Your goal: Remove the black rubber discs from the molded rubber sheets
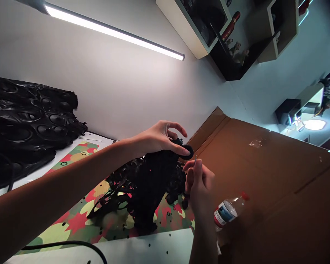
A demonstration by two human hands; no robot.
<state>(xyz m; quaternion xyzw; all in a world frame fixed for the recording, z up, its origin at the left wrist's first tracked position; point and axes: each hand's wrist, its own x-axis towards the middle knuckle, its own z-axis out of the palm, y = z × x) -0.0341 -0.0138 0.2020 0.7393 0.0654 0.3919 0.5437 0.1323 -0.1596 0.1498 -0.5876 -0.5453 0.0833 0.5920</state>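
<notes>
My left hand [159,138] is raised over a heap of black netted material [145,183] and pinches a small black ring-shaped piece [187,150] between thumb and fingers at the top of the heap. My right hand [199,187] sits just below and to the right, fingers closed around a thin metal needle-like tool [195,159] whose tip points up towards the ring. The heap rests on a colourful leaf-patterned mat [79,216].
A stack of black moulded sheets [27,121] lies at the left. A large brown cardboard box [264,176] stands at the right, with a clear plastic bottle [228,211] beside it. A black cable [68,244] crosses the near table edge. Wall shelves hang above.
</notes>
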